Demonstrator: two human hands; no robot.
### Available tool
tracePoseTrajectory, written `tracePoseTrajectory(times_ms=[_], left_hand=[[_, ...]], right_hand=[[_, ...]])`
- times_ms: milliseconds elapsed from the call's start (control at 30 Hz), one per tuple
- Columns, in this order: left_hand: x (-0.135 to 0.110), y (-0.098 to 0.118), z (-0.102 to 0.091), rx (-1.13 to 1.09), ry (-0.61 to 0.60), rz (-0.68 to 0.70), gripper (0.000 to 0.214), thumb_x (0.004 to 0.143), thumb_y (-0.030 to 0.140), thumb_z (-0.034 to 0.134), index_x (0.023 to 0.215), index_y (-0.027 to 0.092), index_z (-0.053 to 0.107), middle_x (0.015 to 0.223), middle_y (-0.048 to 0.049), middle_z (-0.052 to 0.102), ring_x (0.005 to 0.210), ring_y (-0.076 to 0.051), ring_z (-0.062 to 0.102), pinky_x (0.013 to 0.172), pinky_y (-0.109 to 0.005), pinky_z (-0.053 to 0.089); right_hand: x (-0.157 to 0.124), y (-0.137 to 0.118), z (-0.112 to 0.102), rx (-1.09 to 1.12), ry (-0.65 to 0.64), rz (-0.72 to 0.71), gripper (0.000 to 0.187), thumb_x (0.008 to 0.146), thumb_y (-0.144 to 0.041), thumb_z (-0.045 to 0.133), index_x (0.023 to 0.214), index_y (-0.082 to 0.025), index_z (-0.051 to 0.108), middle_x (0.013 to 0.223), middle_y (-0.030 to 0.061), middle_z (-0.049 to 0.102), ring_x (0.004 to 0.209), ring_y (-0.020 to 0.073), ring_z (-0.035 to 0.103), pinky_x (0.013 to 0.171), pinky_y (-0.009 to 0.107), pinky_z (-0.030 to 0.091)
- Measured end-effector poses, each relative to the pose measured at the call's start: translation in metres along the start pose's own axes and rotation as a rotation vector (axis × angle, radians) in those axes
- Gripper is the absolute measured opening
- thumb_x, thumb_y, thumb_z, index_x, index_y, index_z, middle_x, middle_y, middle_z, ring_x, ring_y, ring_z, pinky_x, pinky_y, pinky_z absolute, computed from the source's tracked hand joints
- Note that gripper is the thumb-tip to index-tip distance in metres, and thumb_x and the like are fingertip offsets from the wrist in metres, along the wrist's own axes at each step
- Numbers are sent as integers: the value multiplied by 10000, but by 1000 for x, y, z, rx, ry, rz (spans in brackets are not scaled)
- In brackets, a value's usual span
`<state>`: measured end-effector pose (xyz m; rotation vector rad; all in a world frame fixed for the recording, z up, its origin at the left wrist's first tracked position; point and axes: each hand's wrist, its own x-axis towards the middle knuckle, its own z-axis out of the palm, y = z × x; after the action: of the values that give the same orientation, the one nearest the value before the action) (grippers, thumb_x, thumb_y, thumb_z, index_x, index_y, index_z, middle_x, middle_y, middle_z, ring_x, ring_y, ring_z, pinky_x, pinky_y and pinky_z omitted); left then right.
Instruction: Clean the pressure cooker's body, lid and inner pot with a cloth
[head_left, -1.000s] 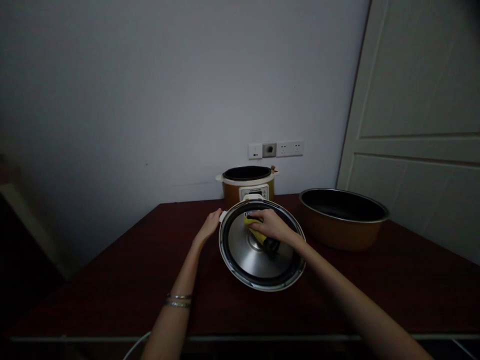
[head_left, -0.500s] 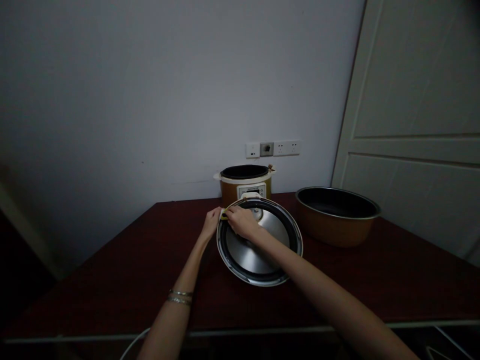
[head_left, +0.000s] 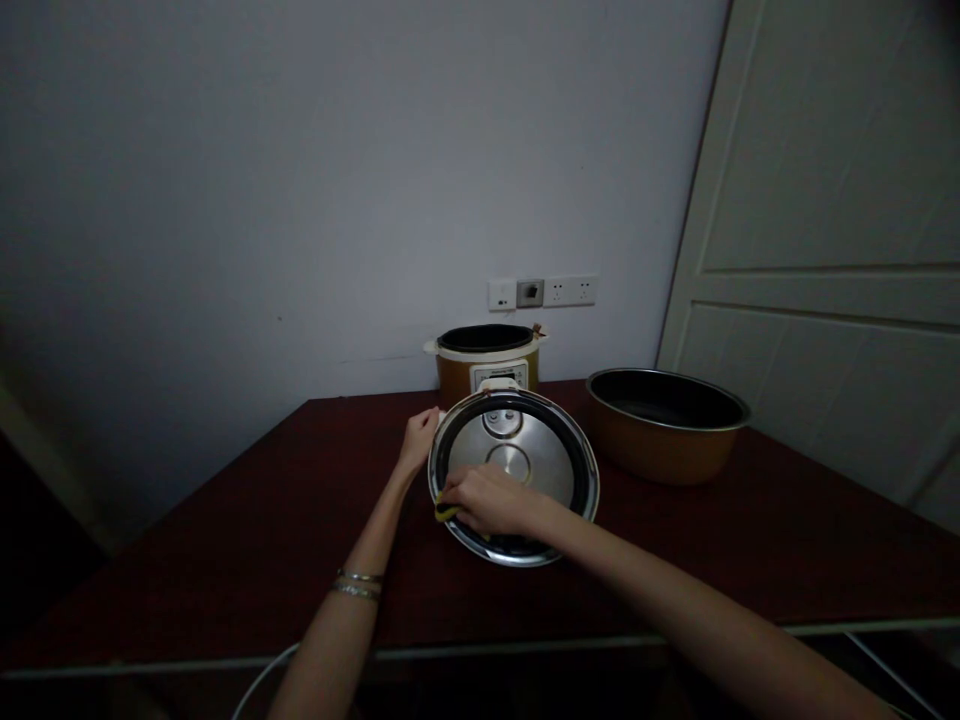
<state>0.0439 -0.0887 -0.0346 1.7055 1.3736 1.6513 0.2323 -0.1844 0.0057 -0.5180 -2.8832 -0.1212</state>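
The metal lid (head_left: 551, 465) of an electric cooker is tilted up, its inner face and black sealing ring towards me. My left hand (head_left: 418, 440) is closed on the lid's left rim. With bent fingers, my right hand (head_left: 487, 497) presses a small yellow-and-dark sponge (head_left: 445, 508) against the lower left of the rim. My palm and fingers hide part of the sponge and of the ring. Behind the lid stands the gold and white electric cooker (head_left: 452, 375), open at the top, its control panel partly covered by the lid.
A wide oval pot (head_left: 667, 450), black inside and brown outside, stands to the right on the dark red table (head_left: 300, 510). Wall sockets (head_left: 570, 291) are above the cooker. A white cable (head_left: 262, 682) hangs at the table's front edge.
My right hand has slid the sponge down the lid's left rim, from the upper left to the lower left. My left hand keeps its hold; the view has shifted slightly.
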Motion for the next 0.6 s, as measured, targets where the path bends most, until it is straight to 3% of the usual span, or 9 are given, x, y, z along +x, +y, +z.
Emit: tracePoseTrajectory(times_ms=[333,600], left_hand=[[1,4,-1,60,0,17,383,804,459,433,652,137,574,621,5,535,615,-135,468,611,-239,369],[2,3,-1,64,-11,9,406,799,486,424,659,139,582,629,-2,537,629,-143,476,619,-239,380]], right_hand=[[-49,4,-14,110,-133,-73,323,761,-113,524,1026,-220,676,1011,33,691,935,176,604,761,247,411],[-90,4,-29,49,-238,21,361,712,-53,529,945,-270,700,921,10,705,927,183,589,748,262,409]])
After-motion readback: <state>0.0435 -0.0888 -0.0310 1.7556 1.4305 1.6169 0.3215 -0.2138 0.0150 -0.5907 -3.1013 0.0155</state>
